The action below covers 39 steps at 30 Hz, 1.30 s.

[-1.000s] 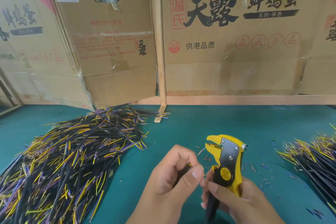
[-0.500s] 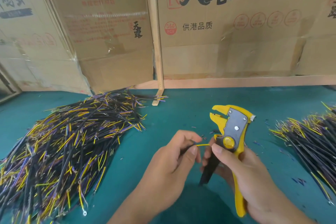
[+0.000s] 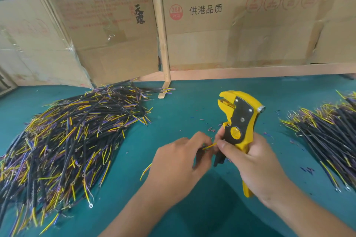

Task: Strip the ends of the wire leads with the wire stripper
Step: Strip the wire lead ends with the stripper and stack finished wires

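Observation:
My right hand point(image 3: 252, 161) grips the yellow and black wire stripper point(image 3: 238, 119) by its handles, jaws pointing up and left above the green table point(image 3: 183, 113). My left hand point(image 3: 177, 161) pinches a wire lead point(image 3: 209, 146), whose thin yellow end runs between the fingertips of both hands, just below the stripper's round yellow dial. Another end of that lead point(image 3: 145, 170) pokes out to the left of my left hand. The stripper's jaws hold nothing.
A big pile of black, yellow and purple leads point(image 3: 65, 140) covers the table's left side. A second pile point(image 3: 327, 132) lies at the right edge. Small insulation scraps point(image 3: 211, 130) dot the table near the stripper. Cardboard boxes point(image 3: 240, 25) wall off the back.
The view has tilted down and drawn nearer. Both hands stay together at the yellow wire end; the stripper's jaws have stayed upright with little shift.

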Each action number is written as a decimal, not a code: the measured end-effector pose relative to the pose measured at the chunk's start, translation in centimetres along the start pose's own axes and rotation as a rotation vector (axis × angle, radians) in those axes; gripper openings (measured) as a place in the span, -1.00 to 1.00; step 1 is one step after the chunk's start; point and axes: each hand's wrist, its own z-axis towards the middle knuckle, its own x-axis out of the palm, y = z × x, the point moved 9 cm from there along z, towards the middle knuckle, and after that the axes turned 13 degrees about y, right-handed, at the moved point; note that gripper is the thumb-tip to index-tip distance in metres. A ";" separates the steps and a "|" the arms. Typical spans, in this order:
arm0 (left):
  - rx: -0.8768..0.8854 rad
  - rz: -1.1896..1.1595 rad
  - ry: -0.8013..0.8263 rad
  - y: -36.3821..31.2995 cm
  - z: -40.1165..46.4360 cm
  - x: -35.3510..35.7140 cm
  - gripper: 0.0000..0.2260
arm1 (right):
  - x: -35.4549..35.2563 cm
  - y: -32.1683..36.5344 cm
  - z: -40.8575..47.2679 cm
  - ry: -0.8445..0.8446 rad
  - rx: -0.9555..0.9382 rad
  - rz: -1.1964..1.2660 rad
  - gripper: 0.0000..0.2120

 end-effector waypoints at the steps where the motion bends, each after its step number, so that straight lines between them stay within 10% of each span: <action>1: 0.011 0.068 0.004 -0.3 0.0 0.1 -0.85 | 0.0 0.1 -0.1 -0.002 0.001 -0.034 -0.90; 10: -0.028 0.193 -0.030 -0.1 -0.2 0.6 -0.73 | 0.4 2.2 -0.7 0.020 -0.115 -0.290 -0.84; 24: -0.327 -0.674 -0.144 6.5 0.0 0.6 -0.49 | 2.2 -3.2 -1.4 0.288 0.399 0.471 -0.58; 39: -0.183 -0.653 -0.187 4.4 0.0 -0.6 -0.53 | 6.5 -2.5 -2.3 0.531 0.430 0.744 -0.70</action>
